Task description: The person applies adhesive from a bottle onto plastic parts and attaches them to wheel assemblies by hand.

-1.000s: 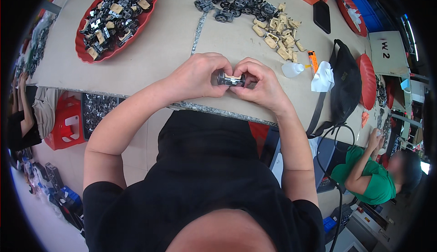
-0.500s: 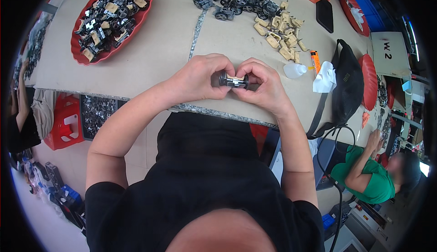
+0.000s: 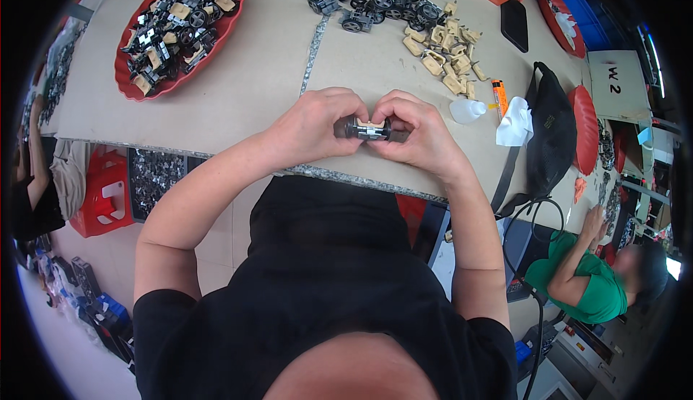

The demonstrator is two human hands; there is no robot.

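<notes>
Between my two hands, just above the table's near edge, is a small black wheeled toy chassis [image 3: 369, 131] with a beige part along its top. My left hand [image 3: 320, 124] pinches its left end between thumb and fingers. At the right end, my right hand [image 3: 419, 131] grips it the same way, and the fingertips of both hands nearly meet over it. Farther off lie a heap of black wheeled chassis [image 3: 382, 1] and a pile of loose beige plastic parts [image 3: 451, 53]. A red scalloped tray [image 3: 124, 82] at the far left holds many chassis with beige pieces on them.
Right of my hands are a small white bottle [image 3: 468, 111], an orange tube-like item [image 3: 499, 97], a white tissue [image 3: 515, 124] and a black waist bag [image 3: 552, 129]. A black phone [image 3: 515, 24] lies beyond. A person in green [image 3: 588, 288] sits at the right.
Both hands have shifted very slightly, and the chassis sits a little farther left and is turned slightly. My grip on it stays the same.
</notes>
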